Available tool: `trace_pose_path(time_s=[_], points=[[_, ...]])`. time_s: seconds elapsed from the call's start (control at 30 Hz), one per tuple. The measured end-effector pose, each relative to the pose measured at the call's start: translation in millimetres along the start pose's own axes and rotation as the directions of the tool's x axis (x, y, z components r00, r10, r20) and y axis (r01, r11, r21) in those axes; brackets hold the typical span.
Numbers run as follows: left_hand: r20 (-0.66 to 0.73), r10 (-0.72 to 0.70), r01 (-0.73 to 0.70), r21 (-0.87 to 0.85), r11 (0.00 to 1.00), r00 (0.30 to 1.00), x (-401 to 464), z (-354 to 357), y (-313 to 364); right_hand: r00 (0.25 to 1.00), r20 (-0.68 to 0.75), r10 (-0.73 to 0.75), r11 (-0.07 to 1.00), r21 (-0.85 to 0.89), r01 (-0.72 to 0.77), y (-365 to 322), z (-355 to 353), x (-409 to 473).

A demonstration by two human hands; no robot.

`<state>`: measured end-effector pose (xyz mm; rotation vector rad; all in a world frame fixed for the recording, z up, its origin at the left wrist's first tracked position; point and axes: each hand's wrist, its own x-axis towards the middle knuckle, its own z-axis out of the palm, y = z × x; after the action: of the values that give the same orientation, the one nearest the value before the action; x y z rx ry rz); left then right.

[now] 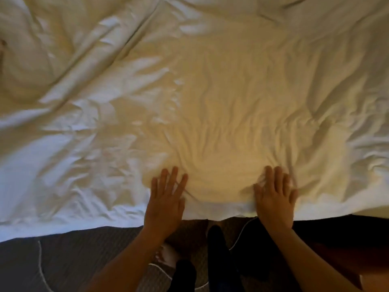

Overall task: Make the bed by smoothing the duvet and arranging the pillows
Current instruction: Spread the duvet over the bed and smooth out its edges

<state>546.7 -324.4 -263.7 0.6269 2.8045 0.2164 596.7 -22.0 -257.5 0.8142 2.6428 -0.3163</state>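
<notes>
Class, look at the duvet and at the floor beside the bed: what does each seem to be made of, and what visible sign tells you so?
Duvet: soft woven cloth, probably cotton, matt white; it creases into fine wrinkles and puffy folds around the left hand and right hand pressing on it.
Floor: grey carpet or matting, judging by its fine ribbed texture and dull surface; blur leaves the weave unclear.

A white duvet (pixel 210 91) lies rumpled across the bed, covering it edge to edge, with deep folds at upper left and fine creases fanning across the middle. Its near hem hangs over the bedside. Below, a grey ribbed carpet (pixel 73 260) carries a thin white cord (pixel 41 264) that curves across the floor.
</notes>
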Motion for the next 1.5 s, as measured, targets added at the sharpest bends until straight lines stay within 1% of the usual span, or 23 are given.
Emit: trace_pose_path(time_s=[0.03, 0.07, 0.1, 0.17, 0.2, 0.23, 0.27, 0.3, 0.37, 0.4, 0.47, 0.53, 0.63, 0.77, 0.87, 1.0, 1.13, 1.2, 1.27, 1.33, 1.37, 1.43, 1.5], points=[[0.018, -0.061, 0.061, -0.006, 0.998, 0.998, -9.6, -7.9, -14.9, 0.998, 0.024, 0.050, 0.997, 0.054, -0.052, -12.9, -6.1, -6.0], [0.033, -0.136, 0.136, -0.013, 0.991, 0.990, -19.5, -17.1, -29.0, 0.997, 0.044, 0.069, 0.992, 0.103, -0.073, -28.5, -13.1, -13.6], [0.034, -0.219, 0.220, -0.033, 0.975, 0.975, -29.5, -26.7, -42.0, 0.997, 0.055, 0.052, 0.988, 0.139, -0.059, -45.8, -19.1, -22.7], [0.028, -0.403, 0.403, -0.143, 0.904, 0.915, -48.5, -44.1, -64.1, 0.996, 0.069, -0.064, 0.982, 0.183, 0.051, -82.6, -24.5, -43.7], [0.024, -0.475, 0.468, -0.220, 0.856, 0.880, -56.5, -50.6, -73.3, 0.987, 0.074, -0.143, 0.972, 0.199, 0.126, -101.4, -23.2, -54.7], [0.019, -0.512, 0.496, -0.278, 0.823, 0.859, -62.8, -54.5, -81.3, 0.972, 0.078, -0.220, 0.956, 0.213, 0.199, -120.9, -21.2, -65.0], [0.005, -0.508, 0.486, -0.297, 0.822, 0.861, -68.1, -55.2, -88.3, 0.954, 0.088, -0.287, 0.938, 0.226, 0.262, -139.8, -16.8, -73.8], [0.000, -0.473, 0.453, -0.284, 0.845, 0.881, -72.8, -52.2, -95.4, 0.931, 0.100, -0.350, 0.918, 0.233, 0.320, -158.9, -11.5, -81.5], [0.028, -0.392, 0.389, -0.208, 0.897, 0.919, -81.4, -38.6, -110.0, 0.876, 0.130, -0.464, 0.873, 0.232, 0.428, -195.1, 2.6, -94.0], [0.046, -0.376, 0.378, -0.174, 0.909, 0.926, -85.3, -31.5, -117.6, 0.848, 0.142, -0.511, 0.851, 0.223, 0.476, -211.2, 10.1, -98.6], [0.080, -0.385, 0.393, -0.167, 0.904, 0.919, -92.4, -24.4, -130.9, 0.796, 0.163, -0.583, 0.811, 0.185, 0.556, -237.4, 23.3, -104.6], [0.077, -0.408, 0.415, -0.194, 0.889, 0.910, -97.1, -25.8, -138.6, 0.773, 0.185, -0.607, 0.795, 0.135, 0.592, -254.6, 31.9, -107.8], [0.030, -0.448, 0.438, -0.281, 0.854, 0.894, -85.9, -45.8, -149.5, 0.784, 0.162, -0.599, 0.801, 0.107, 0.590, -275.4, 31.0, -107.6], [-0.071, -0.446, 0.390, -0.378, 0.840, 0.892, -47.8, -93.7, -174.3, 0.813, 0.087, -0.576, 0.816, 0.128, 0.564, -302.8, 14.2, -94.5], [-0.123, -0.464, 0.376, -0.426, 0.823, 0.877, -11.5, -128.2, -199.8, 0.823, 0.051, -0.566, 0.819, 0.152, 0.554, -327.2, -1.8, -69.3], [-0.183, -0.463, 0.362, -0.408, 0.838, 0.867, 43.8, -162.6, -244.4, 0.835, -0.022, -0.550, 0.819, 0.182, 0.544, -371.1, -20.2, -18.8], [-0.208, -0.470, 0.374, -0.375, 0.848, 0.858, 122.0, -188.7, -294.3, 0.835, -0.049, -0.548, 0.815, 0.196, 0.546, -419.1, -36.4, 43.0], [-0.192, -0.480, 0.389, -0.374, 0.842, 0.856, 166.4, -196.3, -319.3, 0.829, -0.076, -0.553, 0.807, 0.195, 0.557, -440.9, -40.3, 76.5], [-0.164, -0.483, 0.414, -0.330, 0.848, 0.860, 206.9, -201.0, -346.5, 0.824, -0.106, -0.557, 0.802, 0.191, 0.567, -459.8, -43.2, 110.2], [-0.108, -0.466, 0.438, -0.213, 0.874, 0.878, 239.7, -202.1, -373.4, 0.821, -0.120, -0.558, 0.800, 0.182, 0.571, -476.5, -46.6, 141.3], [-0.054, -0.446, 0.436, -0.132, 0.890, 0.893, 253.9, -202.5, -385.3, 0.819, -0.129, -0.560, 0.801, 0.169, 0.574, -484.3, -48.5, 155.5], [0.072, -0.416, 0.417, 0.004, 0.909, 0.906, 278.3, -201.8, -404.6, 0.813, -0.148, -0.562, 0.801, 0.145, 0.580, -499.4, -49.5, 179.6], [0.130, -0.381, 0.374, 0.079, 0.924, 0.915, 298.0, -197.6, -417.3, 0.813, -0.161, -0.560, 0.801, 0.147, 0.580, -512.8, -47.3, 198.4]])
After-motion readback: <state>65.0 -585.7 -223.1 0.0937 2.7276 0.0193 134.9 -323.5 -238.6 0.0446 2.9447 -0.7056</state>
